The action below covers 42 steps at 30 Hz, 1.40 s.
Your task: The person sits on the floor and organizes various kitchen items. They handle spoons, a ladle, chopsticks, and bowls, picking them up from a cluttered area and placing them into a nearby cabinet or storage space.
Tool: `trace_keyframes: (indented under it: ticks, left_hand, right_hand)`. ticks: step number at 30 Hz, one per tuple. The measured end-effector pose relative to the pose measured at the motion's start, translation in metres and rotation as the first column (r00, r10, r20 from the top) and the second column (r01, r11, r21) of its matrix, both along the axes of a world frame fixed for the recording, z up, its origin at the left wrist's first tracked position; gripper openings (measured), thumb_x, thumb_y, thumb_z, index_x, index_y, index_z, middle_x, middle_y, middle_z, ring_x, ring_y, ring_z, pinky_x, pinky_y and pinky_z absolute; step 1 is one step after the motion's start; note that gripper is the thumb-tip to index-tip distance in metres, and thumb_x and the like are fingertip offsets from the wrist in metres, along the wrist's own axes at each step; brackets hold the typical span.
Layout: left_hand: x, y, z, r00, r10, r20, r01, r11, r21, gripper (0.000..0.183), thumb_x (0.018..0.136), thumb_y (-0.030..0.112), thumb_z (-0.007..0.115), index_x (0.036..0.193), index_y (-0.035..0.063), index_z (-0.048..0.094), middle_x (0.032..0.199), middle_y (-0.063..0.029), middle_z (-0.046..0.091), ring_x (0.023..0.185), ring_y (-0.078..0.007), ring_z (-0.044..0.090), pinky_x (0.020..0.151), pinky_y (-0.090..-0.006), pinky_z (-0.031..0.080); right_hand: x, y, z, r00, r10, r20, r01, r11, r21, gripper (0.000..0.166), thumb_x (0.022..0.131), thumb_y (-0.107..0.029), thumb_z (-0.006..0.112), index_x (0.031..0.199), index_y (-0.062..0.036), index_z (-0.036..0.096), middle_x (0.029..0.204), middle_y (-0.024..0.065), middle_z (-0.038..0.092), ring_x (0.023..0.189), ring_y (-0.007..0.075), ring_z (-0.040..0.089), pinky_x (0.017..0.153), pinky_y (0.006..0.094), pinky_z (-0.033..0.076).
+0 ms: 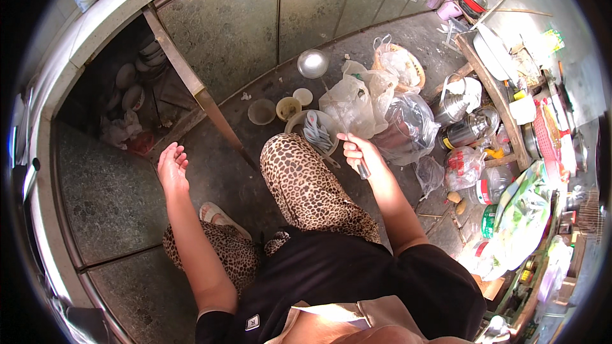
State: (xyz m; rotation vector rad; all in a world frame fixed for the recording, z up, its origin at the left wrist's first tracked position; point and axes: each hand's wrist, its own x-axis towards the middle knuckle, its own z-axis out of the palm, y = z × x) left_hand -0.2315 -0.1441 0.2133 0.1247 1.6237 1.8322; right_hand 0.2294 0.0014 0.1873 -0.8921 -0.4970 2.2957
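In my right hand [362,154] is the handle of a long metal ladle [313,63], its round bowl pointing away from me over the floor. My left hand [173,167] holds nothing, its fingers loosely bent and apart, in front of an open floor-level cabinet [158,79]. Dim inside it, several bowls [125,76] and a crumpled plastic bag [122,126] can be made out. Beyond my knee, a basin [330,121] contains several pale spoons [317,132], partly hidden by my leg. Beside it are a grey bowl [261,112], a yellowish bowl [289,108] and a small white bowl [302,96].
An open cabinet door [203,98] juts out between my hands. Plastic bags [354,98], a wicker basket [415,69] and metal kettles [452,105] crowd the floor ahead right. A cluttered wooden rack [495,100] stands at the right. The countertop edge [71,59] curves along the left.
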Motion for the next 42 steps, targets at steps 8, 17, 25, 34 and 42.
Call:
trace_keyframes:
  ticks: [8, 17, 25, 34, 42]
  left_hand:
    - [-0.001, -0.001, -0.001, 1.0, -0.006, 0.002, 0.006, 1.0, -0.017, 0.02, 0.091, 0.016, 0.056, 0.108, 0.0073, 0.062, 0.092, -0.0018, 0.064, 0.075, -0.0095, 0.056, 0.067, -0.0232, 0.045]
    - [0.0, -0.005, 0.001, 1.0, 0.005, -0.009, -0.005, 1.0, -0.012, 0.02, 0.091, 0.016, 0.056, 0.108, 0.0074, 0.061, 0.091, -0.0018, 0.064, 0.076, -0.0096, 0.057, 0.068, -0.0233, 0.045]
    - [-0.001, -0.001, 0.0, 1.0, -0.002, -0.011, 0.002, 1.0, -0.02, 0.02, 0.092, 0.016, 0.056, 0.109, 0.0077, 0.061, 0.091, -0.0018, 0.064, 0.075, -0.0096, 0.056, 0.067, -0.0232, 0.045]
    - [-0.001, -0.006, -0.003, 0.999, -0.023, -0.032, 0.022, 1.0, -0.022, 0.022, 0.091, 0.017, 0.056, 0.111, 0.0082, 0.061, 0.094, -0.0013, 0.064, 0.077, -0.0092, 0.055, 0.069, -0.0234, 0.045]
    - [-0.003, -0.013, -0.002, 0.998, -0.025, -0.055, 0.024, 0.999, -0.025, 0.021, 0.091, 0.018, 0.056, 0.11, 0.0088, 0.061, 0.093, -0.0002, 0.063, 0.077, -0.0092, 0.054, 0.069, -0.0233, 0.044]
  right_hand:
    - [0.0, 0.002, 0.009, 0.982, -0.007, -0.19, 0.001, 1.0, -0.03, 0.028, 0.099, -0.02, 0.046, 0.118, 0.0001, 0.049, 0.068, -0.0044, 0.042, 0.047, 0.0018, 0.035, 0.038, 0.0164, 0.033]
    - [0.006, -0.006, 0.008, 0.983, -0.07, 0.17, 0.039, 0.982, 0.184, 0.026, 0.097, -0.023, 0.049, 0.114, -0.0034, 0.053, 0.068, -0.0046, 0.043, 0.048, 0.0031, 0.037, 0.04, 0.0191, 0.032]
    - [-0.005, -0.01, -0.011, 0.648, -0.271, 0.712, -0.07, 0.909, 0.41, 0.022, 0.097, -0.026, 0.049, 0.109, -0.0074, 0.053, 0.063, -0.004, 0.044, 0.045, 0.0038, 0.037, 0.038, 0.0218, 0.032]
    - [-0.006, -0.033, 0.004, 0.857, -0.094, 0.507, -0.096, 0.937, 0.336, 0.025, 0.096, -0.02, 0.053, 0.115, -0.0045, 0.055, 0.066, -0.0022, 0.047, 0.045, 0.005, 0.04, 0.037, 0.0216, 0.032]
    - [0.031, -0.007, -0.068, 0.173, -0.79, 0.588, -0.225, 0.549, 0.805, 0.032, 0.088, -0.018, 0.062, 0.114, -0.0018, 0.057, 0.079, 0.0188, 0.064, 0.07, 0.0311, 0.064, 0.066, 0.0387, 0.05]
